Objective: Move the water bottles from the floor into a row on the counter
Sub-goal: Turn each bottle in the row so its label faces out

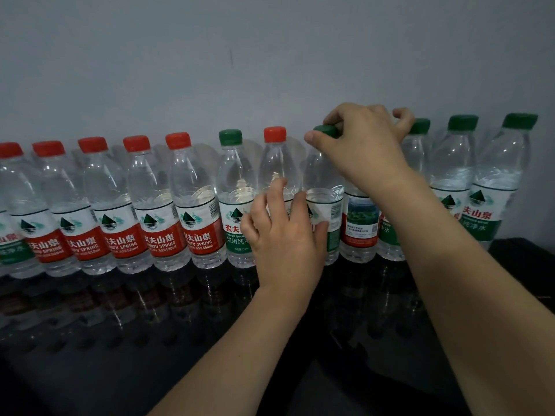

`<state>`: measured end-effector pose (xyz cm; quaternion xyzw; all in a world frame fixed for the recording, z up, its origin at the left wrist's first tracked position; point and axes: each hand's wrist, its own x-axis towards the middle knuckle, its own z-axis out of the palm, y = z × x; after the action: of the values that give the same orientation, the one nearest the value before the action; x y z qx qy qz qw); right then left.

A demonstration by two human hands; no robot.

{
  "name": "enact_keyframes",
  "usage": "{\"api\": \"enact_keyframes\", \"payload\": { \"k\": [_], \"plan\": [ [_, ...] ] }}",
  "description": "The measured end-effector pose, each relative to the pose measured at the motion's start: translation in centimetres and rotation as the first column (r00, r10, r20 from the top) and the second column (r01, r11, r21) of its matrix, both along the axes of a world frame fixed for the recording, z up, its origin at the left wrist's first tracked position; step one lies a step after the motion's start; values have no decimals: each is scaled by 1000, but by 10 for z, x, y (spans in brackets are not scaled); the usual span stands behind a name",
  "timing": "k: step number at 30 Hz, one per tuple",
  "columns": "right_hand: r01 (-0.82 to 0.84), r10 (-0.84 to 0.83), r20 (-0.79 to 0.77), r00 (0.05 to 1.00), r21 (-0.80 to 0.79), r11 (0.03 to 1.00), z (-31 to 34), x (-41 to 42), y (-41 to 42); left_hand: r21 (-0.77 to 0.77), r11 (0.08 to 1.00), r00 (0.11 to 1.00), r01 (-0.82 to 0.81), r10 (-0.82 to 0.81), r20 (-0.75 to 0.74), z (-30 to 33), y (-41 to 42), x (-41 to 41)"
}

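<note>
Thirteen or so water bottles (192,205) stand upright in a row at the back of the dark glossy table (120,340), against the grey wall (240,55), with red caps toward the left and green caps toward the right. Your left hand (285,232) presses loosely spread fingers against the labels of two bottles near the middle. Your right hand (363,148) reaches over the row, its thumb and fingers curled around the cap of a green-capped bottle (326,202); its other fingers curl near the next caps.
</note>
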<state>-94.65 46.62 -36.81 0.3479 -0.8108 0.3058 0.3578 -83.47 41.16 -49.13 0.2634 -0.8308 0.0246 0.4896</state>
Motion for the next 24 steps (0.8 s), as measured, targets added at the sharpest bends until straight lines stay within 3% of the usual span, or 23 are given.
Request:
{"api": "enact_keyframes", "payload": {
  "k": [7, 14, 17, 21, 24],
  "plan": [
    [-28, 28, 10, 1000, -21, 999, 1, -4, -2, -89, 996, 999, -27, 25, -23, -20, -9, -7],
    [-16, 16, 16, 1000, 49, 999, 3, -3, -3, -63, 996, 998, -61, 61, 10, -19, -5, -8],
    [-16, 14, 24, 1000, 63, 998, 3, -4, -1, -26, 999, 999, 36, -36, 18, -19, 0, -3],
    [65, -64, -26, 998, 42, 997, -1, -3, -1, 254, 933, 964, 257, -267, 5, -21, 11, 6],
    [75, -73, -54, 996, 33, 997, -1, 0, -4, 364, 901, 966, 236, -258, 12, -26, 13, 5]
  ]
}}
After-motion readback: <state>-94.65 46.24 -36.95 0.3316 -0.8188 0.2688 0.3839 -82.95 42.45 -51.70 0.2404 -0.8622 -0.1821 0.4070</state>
